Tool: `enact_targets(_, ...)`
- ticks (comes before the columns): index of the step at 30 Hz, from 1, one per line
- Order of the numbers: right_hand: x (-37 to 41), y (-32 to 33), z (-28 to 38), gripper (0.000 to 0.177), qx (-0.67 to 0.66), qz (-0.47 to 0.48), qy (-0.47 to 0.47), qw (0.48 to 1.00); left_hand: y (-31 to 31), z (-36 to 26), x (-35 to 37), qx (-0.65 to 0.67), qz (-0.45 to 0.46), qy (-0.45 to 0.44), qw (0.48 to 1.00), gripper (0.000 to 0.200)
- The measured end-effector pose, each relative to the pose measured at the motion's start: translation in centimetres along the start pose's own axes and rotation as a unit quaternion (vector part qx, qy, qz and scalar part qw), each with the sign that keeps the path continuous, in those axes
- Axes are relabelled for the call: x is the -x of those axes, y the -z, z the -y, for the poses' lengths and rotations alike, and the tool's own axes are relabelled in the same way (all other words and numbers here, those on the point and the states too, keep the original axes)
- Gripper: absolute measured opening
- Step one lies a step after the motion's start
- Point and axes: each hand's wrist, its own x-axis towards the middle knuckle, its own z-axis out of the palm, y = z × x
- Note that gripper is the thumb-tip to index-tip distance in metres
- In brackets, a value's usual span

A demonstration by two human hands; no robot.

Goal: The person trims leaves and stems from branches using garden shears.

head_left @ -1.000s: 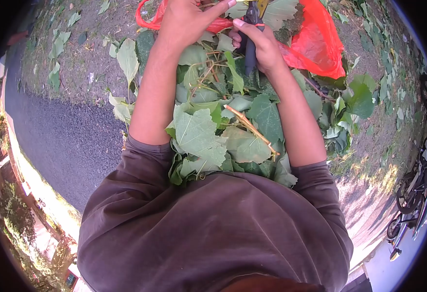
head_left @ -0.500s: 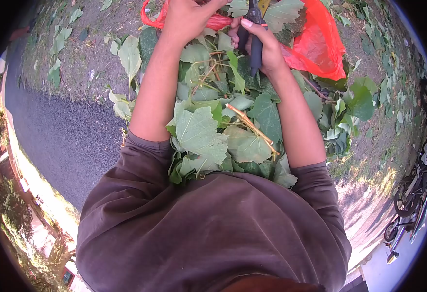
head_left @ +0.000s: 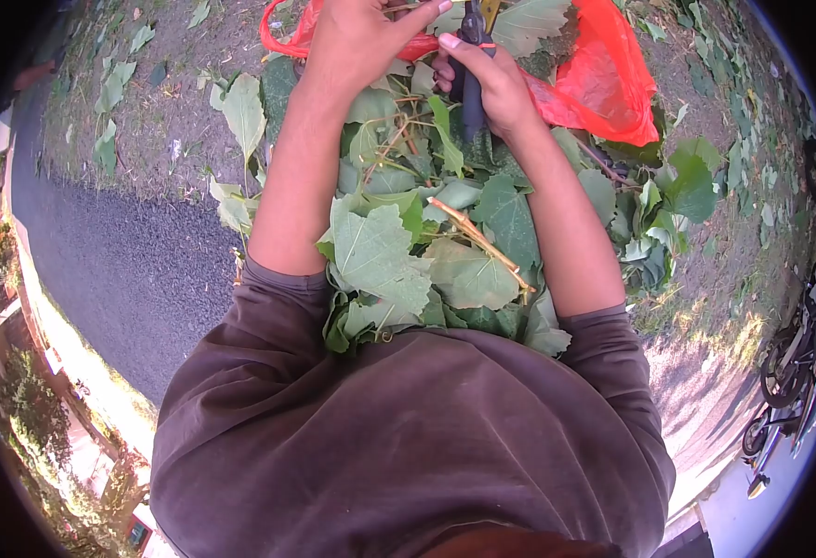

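My right hand (head_left: 496, 86) is wrapped around the dark handles of a pair of pruning shears (head_left: 472, 107). The blades point toward the top edge and are partly cut off. Just left of them, my left hand (head_left: 357, 42) is closed with its thumb stretched toward the shears' head. Its fingertips run past the frame's top, so what they pinch is hidden. Under both forearms lies a heap of leafy cuttings (head_left: 380, 256) against my shirt, with a cut brown stem (head_left: 482, 244) on top. A red plastic bag (head_left: 608, 88) spreads behind and right of my right hand.
Grey asphalt (head_left: 138, 270) lies to the left. Bare soil (head_left: 185, 121) with scattered leaves stretches beyond the heap. More leafy cuttings (head_left: 663, 205) sit right of my right forearm. Parked motorcycles (head_left: 789, 363) stand at the far right edge.
Both hands and the shears have shifted slightly left and up. The shears' handles look closer together. The leaf heap lies as before.
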Motion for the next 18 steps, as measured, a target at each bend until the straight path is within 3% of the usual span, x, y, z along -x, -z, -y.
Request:
enact_targets(4,-0.1,-0.3,0.0,0.028,-0.002,-0.019,0.004,1.000,0.1,0.1,0.0,0.000,-0.002,0.005,1.000,0.018)
enact_targets(9,0.0,-0.1,-0.2,0.027,-0.019,-0.013,-0.009,1.000,-0.2,0.9,0.0,0.117,0.015,0.011,0.993,0.018)
enact_targets(13,0.0,0.1,-0.3,0.028,-0.031,-0.023,-0.010,0.999,-0.2,0.7,-0.1,0.064,0.001,-0.042,0.997,0.019)
enact_targets(16,-0.4,0.7,-0.4,0.036,-0.071,0.033,-0.013,0.997,-0.6,1.4,-0.1,0.093,-0.017,0.017,0.995,0.020)
enact_targets(18,-0.5,0.6,-0.8,0.037,-0.063,0.032,-0.001,0.997,-0.9,2.4,-0.3,0.221,-0.054,0.079,0.970,0.021)
